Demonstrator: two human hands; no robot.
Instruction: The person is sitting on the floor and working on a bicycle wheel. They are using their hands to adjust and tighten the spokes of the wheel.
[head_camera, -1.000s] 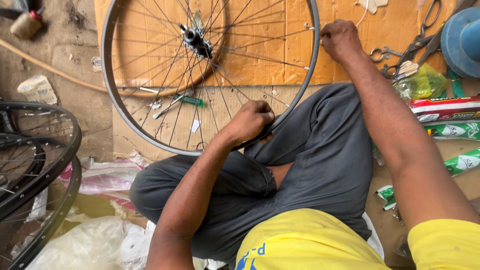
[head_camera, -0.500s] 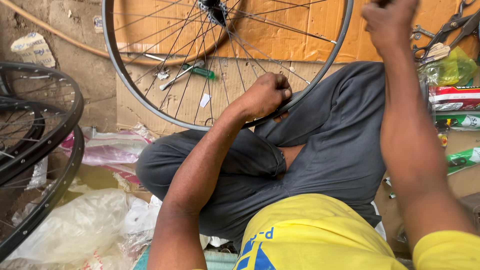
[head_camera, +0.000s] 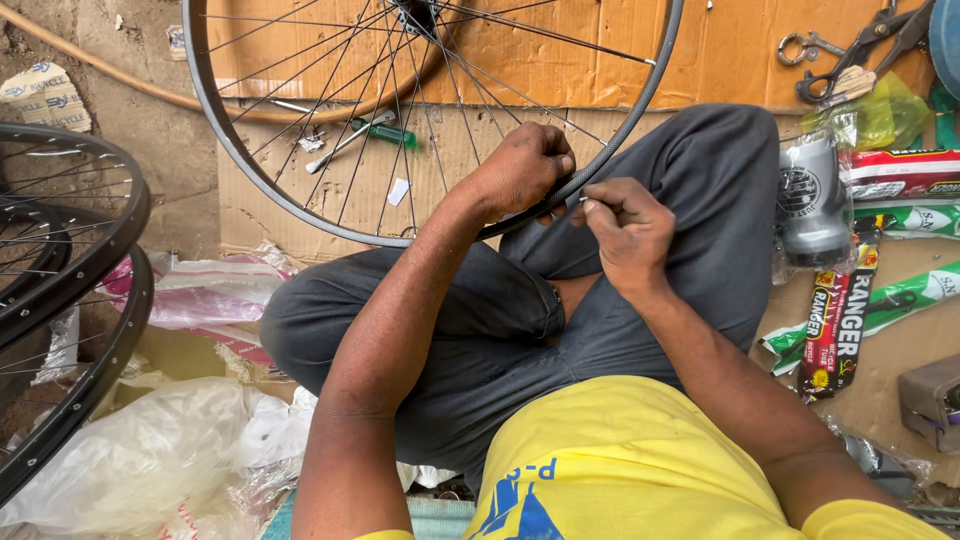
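1. Left hand (head_camera: 525, 170) was curled tight round the rim (head_camera: 300, 205), at its near edge over the lap.
2. Right hand (head_camera: 625, 230) sat just right of it, fingertips pinching a tiny spoke nipple (head_camera: 583, 200) against the rim.
3. Red and green packets (head_camera: 900, 175) lay far right, grey can (head_camera: 812, 200) beside them.
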